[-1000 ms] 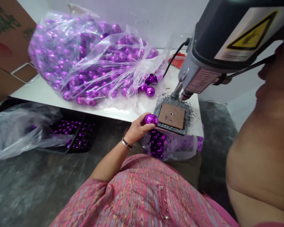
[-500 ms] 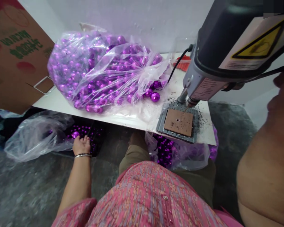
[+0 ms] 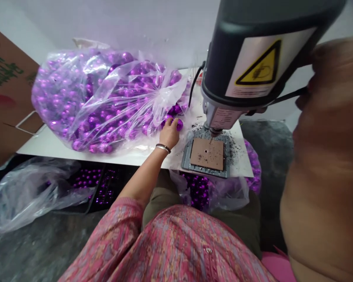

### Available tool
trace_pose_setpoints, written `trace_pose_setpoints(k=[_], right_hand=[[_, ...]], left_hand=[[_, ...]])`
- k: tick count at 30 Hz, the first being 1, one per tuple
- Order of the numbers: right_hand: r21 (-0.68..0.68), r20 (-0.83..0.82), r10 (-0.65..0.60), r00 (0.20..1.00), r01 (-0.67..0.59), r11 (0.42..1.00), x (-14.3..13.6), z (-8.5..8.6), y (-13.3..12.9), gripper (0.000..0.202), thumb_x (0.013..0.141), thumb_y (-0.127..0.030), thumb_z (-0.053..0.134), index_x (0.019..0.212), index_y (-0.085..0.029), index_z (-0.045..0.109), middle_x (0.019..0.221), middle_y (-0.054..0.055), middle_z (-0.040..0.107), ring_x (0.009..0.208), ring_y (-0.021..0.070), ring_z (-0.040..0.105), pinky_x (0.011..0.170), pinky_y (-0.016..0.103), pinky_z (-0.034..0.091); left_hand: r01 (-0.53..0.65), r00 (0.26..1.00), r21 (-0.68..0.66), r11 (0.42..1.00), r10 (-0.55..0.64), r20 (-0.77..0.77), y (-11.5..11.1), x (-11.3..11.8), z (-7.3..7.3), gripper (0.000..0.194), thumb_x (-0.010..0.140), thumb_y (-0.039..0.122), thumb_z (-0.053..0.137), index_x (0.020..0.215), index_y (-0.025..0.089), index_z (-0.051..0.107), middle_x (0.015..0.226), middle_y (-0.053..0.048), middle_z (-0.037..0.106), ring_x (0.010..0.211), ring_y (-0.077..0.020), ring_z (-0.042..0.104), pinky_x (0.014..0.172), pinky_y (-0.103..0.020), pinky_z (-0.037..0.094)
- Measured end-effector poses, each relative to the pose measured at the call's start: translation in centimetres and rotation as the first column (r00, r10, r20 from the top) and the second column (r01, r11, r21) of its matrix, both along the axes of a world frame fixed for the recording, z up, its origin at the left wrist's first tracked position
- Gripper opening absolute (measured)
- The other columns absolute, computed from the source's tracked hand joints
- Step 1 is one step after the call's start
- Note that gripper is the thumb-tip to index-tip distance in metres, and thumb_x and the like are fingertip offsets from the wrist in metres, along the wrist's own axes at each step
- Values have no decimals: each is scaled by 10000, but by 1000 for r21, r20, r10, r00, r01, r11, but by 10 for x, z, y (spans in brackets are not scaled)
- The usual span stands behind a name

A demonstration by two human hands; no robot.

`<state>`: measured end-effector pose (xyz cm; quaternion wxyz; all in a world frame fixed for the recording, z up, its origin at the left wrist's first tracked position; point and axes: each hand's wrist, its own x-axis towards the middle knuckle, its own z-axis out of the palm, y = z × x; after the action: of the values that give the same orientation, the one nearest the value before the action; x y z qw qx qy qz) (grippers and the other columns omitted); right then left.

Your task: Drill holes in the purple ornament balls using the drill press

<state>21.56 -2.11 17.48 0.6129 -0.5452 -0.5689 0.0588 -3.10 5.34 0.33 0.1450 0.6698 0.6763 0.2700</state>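
Note:
My left hand (image 3: 169, 134) reaches over the front of the white table, its fingertips closed round a loose purple ball (image 3: 179, 125). That ball lies by the gathered mouth of a big clear bag of shiny purple balls (image 3: 114, 98). At the upper right, my right hand (image 3: 307, 92), blurred and partly cut off, is wrapped round the black lever (image 3: 288, 96) of a drill press (image 3: 238, 58). Under the drill bit, a brown square plate (image 3: 206, 153) with a small hole rests on the grey metal base (image 3: 186, 156). No ball sits on the hole.
Dark shavings lie around the base on the white table (image 3: 129, 157). A cardboard box (image 3: 8, 94) stands at the left. Below the table are a black tray of purple balls (image 3: 86, 178), a loose clear bag (image 3: 32, 188) and another bag of purple pieces (image 3: 198, 192).
My left hand has moved from the tray below up and right to the loose balls, closing on one. The view has shifted, and my right hand remains at the lever.

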Motion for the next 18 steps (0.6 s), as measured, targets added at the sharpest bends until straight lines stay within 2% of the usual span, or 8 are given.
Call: trace_pose_setpoints(k=[3, 6, 8, 10, 12, 14, 16, 18], right_hand=[[-34, 25, -137, 990, 137, 990, -2, -1, -1, 459, 1030, -344, 350, 850, -206, 749, 765, -27, 583, 725, 3, 482, 782, 265, 364], [14, 38, -127, 991, 126, 992, -2, -2, 1, 451, 1025, -334, 363, 829, -175, 737, 721, 8, 502, 699, 11, 436, 739, 273, 319], [30, 45, -90, 995, 88, 996, -2, -2, 2, 443, 1028, -323, 365, 835, -164, 731, 722, 15, 484, 707, 14, 432, 729, 267, 306], [33, 54, -84, 995, 83, 996, -2, -4, 3, 447, 1034, -324, 361, 831, -156, 722, 732, 15, 488, 724, 12, 433, 739, 260, 310], [33, 46, -95, 994, 93, 995, 0, -6, 5, 449, 1037, -357, 369, 831, -153, 712, 770, 7, 530, 735, 6, 447, 742, 249, 325], [43, 0, -99, 995, 99, 994, 2, -9, 8, 455, 1032, -387, 377, 828, -151, 708, 795, 2, 568, 712, 1, 450, 721, 239, 333], [68, -47, -83, 995, 86, 994, 3, -11, 12, 462, 1025, -381, 369, 828, -150, 717, 791, 5, 587, 670, -2, 433, 696, 234, 328], [112, -57, -54, 997, 60, 992, 2, -10, 14, 444, 1012, -348, 381, 803, -133, 709, 760, 12, 577, 663, 0, 430, 701, 231, 329]], left_hand=[[62, 981, -81, 995, -75, -177, 16, -5, -1, 726, 808, 0, 514, 1490, 240, 582, 1596, -195, 488, 1275, -387, 647, 1055, -550, 517], [90, 975, -114, 989, -111, -193, 20, -13, 0, 694, 821, 57, 578, 1499, 206, 572, 1511, -209, 564, 1229, -373, 667, 1059, -519, 509], [104, 991, -98, 990, -112, -75, 15, -18, 1, 677, 784, 144, 695, 1454, 145, 594, 1410, -217, 631, 1203, -354, 666, 1050, -478, 514], [125, 974, -110, 986, -100, 202, 2, -21, 3, 660, 758, 266, 755, 1386, 115, 618, 1292, -193, 688, 1104, -300, 690, 971, -417, 548], [195, 833, -156, 968, -80, 547, -16, -21, 3, 615, 774, 372, 723, 1335, 138, 624, 1189, -141, 719, 967, -230, 708, 844, -350, 565], [299, 615, -186, 936, -40, 787, -36, -18, 2, 583, 785, 415, 679, 1315, 184, 610, 1087, -87, 732, 841, -177, 705, 737, -302, 547], [362, 434, -196, 912, 21, 900, -53, -11, 0, 534, 769, 440, 681, 1244, 205, 614, 953, -46, 722, 731, -150, 678, 679, -286, 528], [369, 321, -203, 907, 80, 944, -66, -2, -3, 439, 768, 485, 689, 1101, 207, 626, 828, -20, 684, 655, -136, 638, 652, -287, 518]])
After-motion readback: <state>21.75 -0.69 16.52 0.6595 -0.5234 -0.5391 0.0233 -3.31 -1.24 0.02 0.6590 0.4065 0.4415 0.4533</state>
